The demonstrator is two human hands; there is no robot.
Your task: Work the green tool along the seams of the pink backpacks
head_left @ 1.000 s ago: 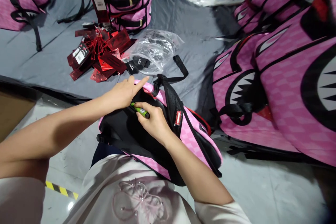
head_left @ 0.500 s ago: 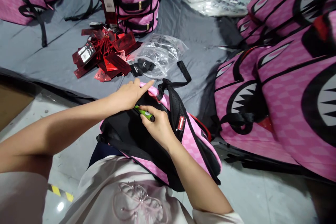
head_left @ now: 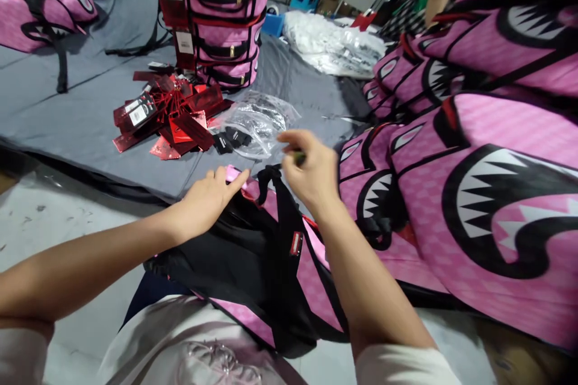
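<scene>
Pink backpack (head_left: 244, 258) sits at the near edge of the gray table (head_left: 90, 114). Fingers of the left hand (head_left: 210, 201) grip its top. The right hand (head_left: 313, 171) is lifted, fingers curled around a green marker (head_left: 298, 158). The backpack's red label (head_left: 296, 243) is blurry. Red tags (head_left: 187, 129) lie behind; pink bags (head_left: 428, 192) fill the right side.

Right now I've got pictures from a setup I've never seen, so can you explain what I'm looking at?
There's no machine: these are a person's bare hands, seen by a camera worn on the head, looking forward and down. The left hand rests on the upper edge of a black and pink backpack. The raised right hand curls around a small greenish item, mostly hidden. On the gray cloth lie red tags and a clear plastic bag. More pink bags are at the picture's right.
</scene>
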